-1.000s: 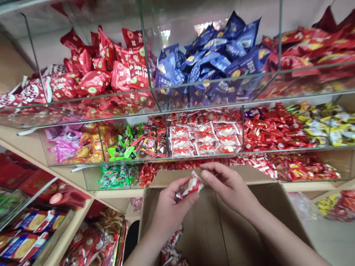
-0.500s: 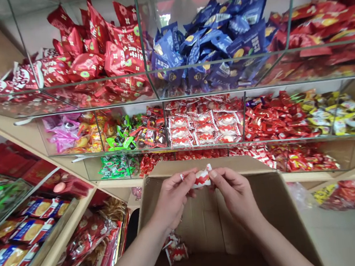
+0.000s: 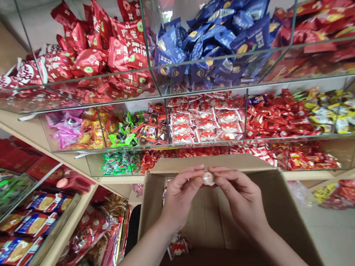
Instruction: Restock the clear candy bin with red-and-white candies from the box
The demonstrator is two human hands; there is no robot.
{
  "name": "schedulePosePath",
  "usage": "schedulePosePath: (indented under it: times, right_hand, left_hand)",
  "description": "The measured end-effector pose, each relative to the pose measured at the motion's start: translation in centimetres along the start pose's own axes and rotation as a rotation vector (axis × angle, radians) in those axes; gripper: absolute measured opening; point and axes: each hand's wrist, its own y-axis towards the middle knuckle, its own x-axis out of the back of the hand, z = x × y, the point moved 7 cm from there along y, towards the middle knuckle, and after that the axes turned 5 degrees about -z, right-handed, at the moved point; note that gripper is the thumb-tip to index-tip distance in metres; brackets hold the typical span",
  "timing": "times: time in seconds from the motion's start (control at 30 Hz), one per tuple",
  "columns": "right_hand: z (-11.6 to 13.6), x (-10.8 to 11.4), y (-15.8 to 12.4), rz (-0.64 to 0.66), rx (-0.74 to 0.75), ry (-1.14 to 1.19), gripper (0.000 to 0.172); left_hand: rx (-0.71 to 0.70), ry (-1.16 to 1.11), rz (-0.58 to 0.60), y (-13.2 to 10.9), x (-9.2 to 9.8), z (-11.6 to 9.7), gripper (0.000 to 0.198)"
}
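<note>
Between my two hands is a small wrapped candy (image 3: 208,178), its pale round side with a little red facing me. My left hand (image 3: 180,196) pinches its left end with thumb and fingers. At its right end, my right hand (image 3: 239,192) pinches in the same way. Both hands are above an open cardboard box (image 3: 205,214). Lower in the box, below my left wrist, lie a few red-and-white wrapped candies (image 3: 178,248). A bit of red-and-white wrapper (image 3: 164,189) shows at the left edge of my left hand; what it belongs to is hidden.
Ahead, glass-fronted shelves hold red packets (image 3: 127,49), blue packets (image 3: 196,42) and rows of red-and-white candies (image 3: 206,125). Packaged biscuits (image 3: 36,222) fill a slanted shelf at left. A glass edge (image 3: 173,94) runs across in front of the hands.
The candy has been turned, so its pale round side shows instead of the red-and-white wrapper with upright end. A bit of wrapper now shows beside my left hand. The view has shifted slightly.
</note>
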Motion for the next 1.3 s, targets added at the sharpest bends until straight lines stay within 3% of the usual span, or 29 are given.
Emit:
schedulePosePath:
  times: [0.1,0.2,0.27,0.37,0.47,0.63,0.77,0.93,1.03,1.13,1.3]
  right_hand:
    - [1.4,0.3,-0.6,-0.013,0.204,-0.154,0.023]
    - [1.9,-0.5,-1.3,0.098,0.277,-0.196,0.030]
    - [1.4,-0.7,-1.5,0.097,0.187,-0.133,0.032]
    - [-0.6,-0.1,-1.5,-0.036,-0.123,0.050,0.031]
    - [-2.6,-0.5,-1.6,-0.040,-0.406,0.226,0.017]
    - [-3.5,-1.1,-1.8,-0.002,-0.546,0.374,0.010]
    - [-2.8,-0.9,-1.8,0.060,-0.375,0.163,0.005]
    - [0.1,-1.7,-1.6,0.266,0.179,-0.318,0.030]
    - [1.5,-2.3,-1.4,0.291,0.390,-0.455,0.026]
    - [2.5,-2.2,-1.1,0.207,0.467,-0.482,0.023]
    - [2.6,-2.3,-1.2,0.167,0.451,-0.471,0.022]
  left_hand:
    - [0.212,-0.227,0.002,-0.6,-0.8,1.2,0.029]
    - [0.276,-0.249,0.000,-0.8,-0.9,1.3,0.038]
    - [0.262,-0.212,-0.036,-0.6,-0.5,1.1,0.042]
    - [0.242,-0.185,-0.048,-0.3,-0.2,0.8,0.050]
    - [0.243,-0.164,-0.050,-0.2,-0.2,0.7,0.055]
    - [0.249,-0.188,-0.031,-0.4,-0.7,1.0,0.050]
    - [0.250,-0.173,-0.051,-0.5,-0.3,1.3,0.050]
    - [0.278,-0.195,-0.100,-0.3,0.5,1.4,0.051]
    - [0.275,-0.194,-0.091,-0.3,0.4,1.2,0.053]
    - [0.245,-0.218,-0.036,-0.5,-0.2,0.5,0.058]
    - [0.247,-0.214,0.011,-0.8,-0.3,0.1,0.058]
